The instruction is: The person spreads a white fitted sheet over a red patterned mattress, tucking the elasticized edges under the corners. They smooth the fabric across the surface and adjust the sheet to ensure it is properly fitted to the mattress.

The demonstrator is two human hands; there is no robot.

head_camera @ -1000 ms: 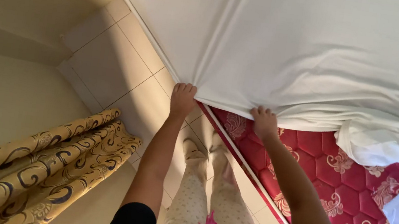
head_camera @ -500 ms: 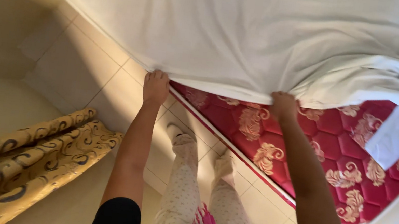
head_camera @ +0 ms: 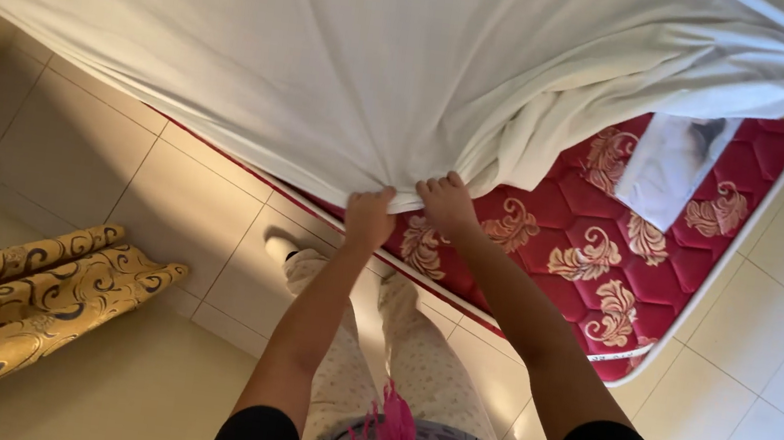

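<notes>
Presently, the left hand point(head_camera: 369, 217) and right hand point(head_camera: 445, 202), close together, have their fingers closed on the hem of a white sheet point(head_camera: 353, 54) at the near edge of a red patterned mattress point(head_camera: 608, 269). Sheet covers most of the mattress top; the right end remains bare, cloth bunched there, edges untucked above the tiled floor point(head_camera: 87, 160).

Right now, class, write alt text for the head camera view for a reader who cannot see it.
Both hands, left hand and right hand, grip the white sheet edge over a red patterned mattress. Yellow curtain hangs left, above the tiled floor.
</notes>
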